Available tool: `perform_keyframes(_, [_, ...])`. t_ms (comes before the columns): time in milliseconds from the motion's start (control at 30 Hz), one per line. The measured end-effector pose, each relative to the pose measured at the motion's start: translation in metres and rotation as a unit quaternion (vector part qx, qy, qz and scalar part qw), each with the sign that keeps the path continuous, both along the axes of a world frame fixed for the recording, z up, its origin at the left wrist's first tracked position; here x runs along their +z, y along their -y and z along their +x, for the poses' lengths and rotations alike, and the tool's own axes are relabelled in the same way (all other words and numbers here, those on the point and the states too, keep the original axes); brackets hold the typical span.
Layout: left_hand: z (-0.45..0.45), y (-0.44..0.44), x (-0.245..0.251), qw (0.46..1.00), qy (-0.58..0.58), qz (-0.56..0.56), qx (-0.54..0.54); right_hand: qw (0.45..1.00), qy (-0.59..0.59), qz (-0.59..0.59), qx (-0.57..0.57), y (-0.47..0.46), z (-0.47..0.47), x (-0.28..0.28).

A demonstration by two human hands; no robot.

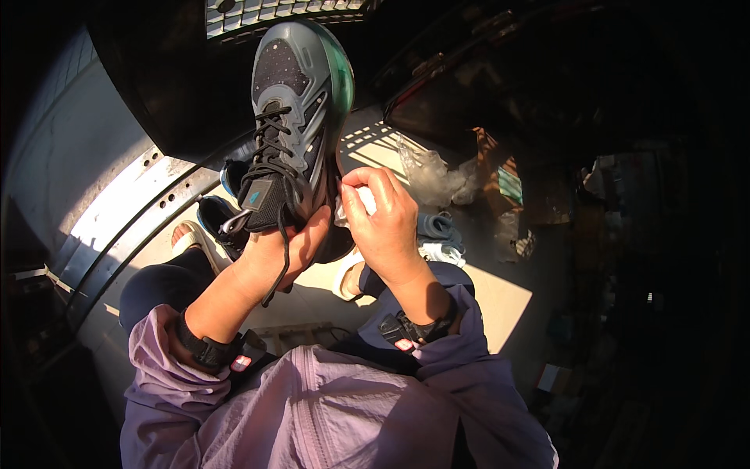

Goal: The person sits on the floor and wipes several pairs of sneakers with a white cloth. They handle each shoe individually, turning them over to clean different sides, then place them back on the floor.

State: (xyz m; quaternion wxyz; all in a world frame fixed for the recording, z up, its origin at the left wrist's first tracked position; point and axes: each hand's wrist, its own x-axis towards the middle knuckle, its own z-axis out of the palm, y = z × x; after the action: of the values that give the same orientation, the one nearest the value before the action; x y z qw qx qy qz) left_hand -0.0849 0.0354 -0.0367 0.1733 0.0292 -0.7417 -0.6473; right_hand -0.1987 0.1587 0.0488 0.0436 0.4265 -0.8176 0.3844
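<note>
A grey and black lace-up sneaker (296, 111) with a green translucent sole edge is held up before me, toe pointing away. My left hand (281, 246) grips it at the heel end, with the fingers partly hidden inside or behind the shoe. Black laces (272, 143) cross its tongue, and one loose end hangs down past my left wrist. Between the thumb and fingers of my right hand (381, 220) is a crumpled white wad (367, 199), perhaps tissue or cloth. That wad is at the side of the shoe near the heel; whether it touches is hard to tell.
Another dark pair of shoes (220, 220) stands on the floor at the left, beside a metal door track (135, 205). Clear plastic wrapping (436, 173) and light-coloured rolled items (439, 234) lie at the right. A dark panel (164, 82) rises beyond the shoe.
</note>
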Motion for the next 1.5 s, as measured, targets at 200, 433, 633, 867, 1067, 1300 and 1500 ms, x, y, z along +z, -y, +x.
perform_keyframes(200, [0.007, 0.01, 0.009, 0.971, -0.05, -0.205, 0.116, 0.993, 0.015, 0.039, 0.112, -0.01, 0.001, 0.015])
perform_keyframes(433, [0.002, 0.011, 0.003, 0.852, -0.117, -0.499, 0.108, 0.994, -0.038, 0.05, 0.088, -0.012, -0.007, 0.01])
perform_keyframes(633, [0.001, -0.008, 0.005, 0.977, -0.099, -0.179, 0.054, 0.998, -0.056, 0.02, -0.009, -0.007, -0.006, 0.002])
perform_keyframes(867, [0.003, -0.009, 0.003, 0.915, -0.149, -0.349, 0.136, 0.999, -0.026, -0.022, -0.003, -0.005, -0.005, 0.008])
perform_keyframes(1067, [0.006, -0.005, -0.002, 0.953, -0.052, -0.277, 0.107, 0.999, 0.021, 0.031, 0.032, -0.005, 0.004, 0.014])
perform_keyframes(1300, [-0.001, -0.01, 0.008, 0.973, -0.09, -0.189, 0.1, 0.984, 0.099, 0.136, 0.06, -0.021, -0.007, 0.024])
perform_keyframes(1500, [-0.001, -0.006, 0.02, 0.966, -0.109, -0.224, 0.068, 0.999, 0.05, -0.016, 0.002, -0.005, -0.004, -0.005])
